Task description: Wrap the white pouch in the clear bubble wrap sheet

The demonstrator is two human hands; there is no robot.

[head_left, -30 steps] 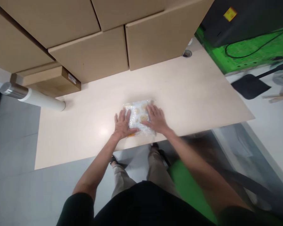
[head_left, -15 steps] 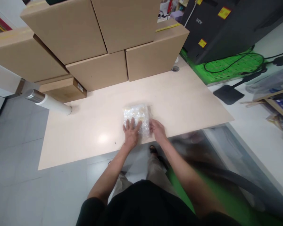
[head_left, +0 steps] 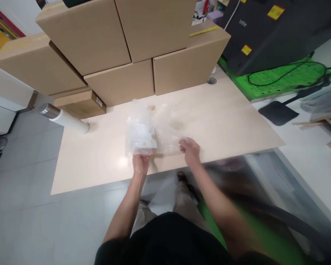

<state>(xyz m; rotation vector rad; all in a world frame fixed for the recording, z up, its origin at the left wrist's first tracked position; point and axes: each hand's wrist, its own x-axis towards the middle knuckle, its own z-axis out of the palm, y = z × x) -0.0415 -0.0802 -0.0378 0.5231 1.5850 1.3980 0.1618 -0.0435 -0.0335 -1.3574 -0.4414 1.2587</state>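
Half a second ago your palms lay flat on the bag (head_left: 143, 136); now it is up off the tabletop (head_left: 223, 121), smeared by motion, and your hands have drawn back to its near edge. Its clear plastic shows a pale, whitish block inside on the left side; the right side looks nearly see-through (too blurred to tell what else is in there). A small orange-brown speck shows near its far edge.

Your left hand (head_left: 140, 163) is closed in a pinch on the bag's near left corner, fingers curled under the plastic. Your right hand (head_left: 191, 149) is curled at the near right corner, touching or just gripping the film; the blur keeps me from saying which, so I cannot tell how far closed it is.

From your hands the bag spreads out and away toward the boxes (head_left: 143, 55) stacked at the back, hanging between the two hands. A white tube (head_left: 68, 119) with a metal end lies well apart at the left edge. Beyond the tabletop's right side sits a green mat (head_left: 281, 79) carrying a black cable.
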